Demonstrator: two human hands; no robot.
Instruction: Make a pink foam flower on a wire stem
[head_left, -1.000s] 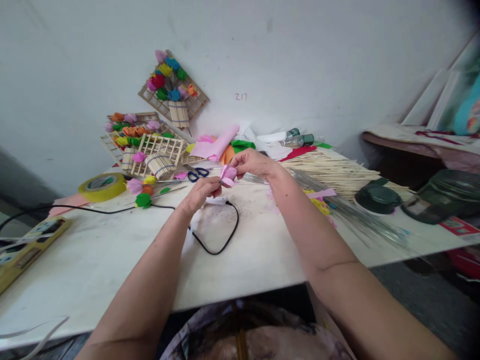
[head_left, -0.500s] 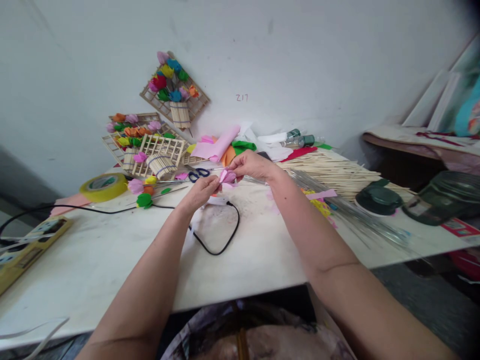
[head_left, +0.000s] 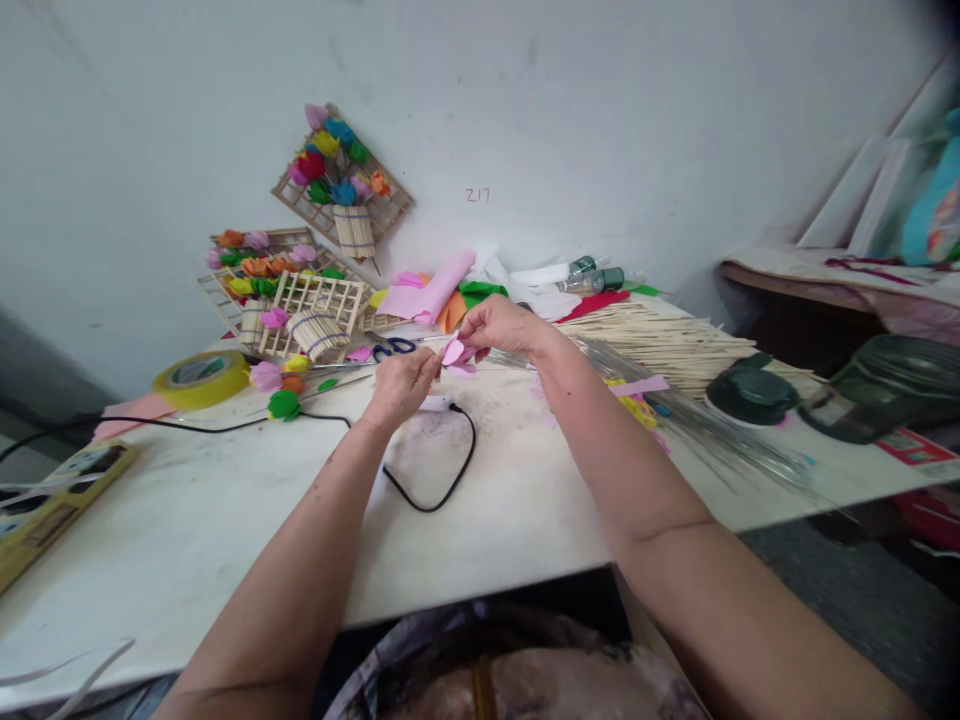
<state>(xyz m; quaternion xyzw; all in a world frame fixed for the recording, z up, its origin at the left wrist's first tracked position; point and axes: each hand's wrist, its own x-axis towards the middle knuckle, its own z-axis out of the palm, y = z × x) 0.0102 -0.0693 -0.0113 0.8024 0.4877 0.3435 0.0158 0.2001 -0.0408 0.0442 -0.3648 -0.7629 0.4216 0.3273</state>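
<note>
Pink paper petals [head_left: 453, 350] are pinched between my two hands over the middle of the table. My left hand [head_left: 405, 382] grips their left side, its fingers closed. From above and to the right, my right hand [head_left: 498, 328] holds them with thumb and fingertips. The petals' lower part is partly hidden by my fingers. Just under my left hand lies a white device [head_left: 436, 403] with a black cord [head_left: 466, 455]; its far end is covered. Scissors with dark blue handles [head_left: 394, 349] rest just behind my left hand.
Finished paper flowers [head_left: 285, 404] and yellow tape [head_left: 201, 380] lie at left, near a power strip [head_left: 64, 505]. Bamboo lattices with flowers [head_left: 319, 310] stand behind. Wooden sticks [head_left: 667, 345], wires [head_left: 705, 432] and a glass jar [head_left: 874, 390] occupy the right.
My left hand has turned slightly and its fingers have shifted on the pink petals. A rounded petal now faces me more. The whole view has moved a little.
</note>
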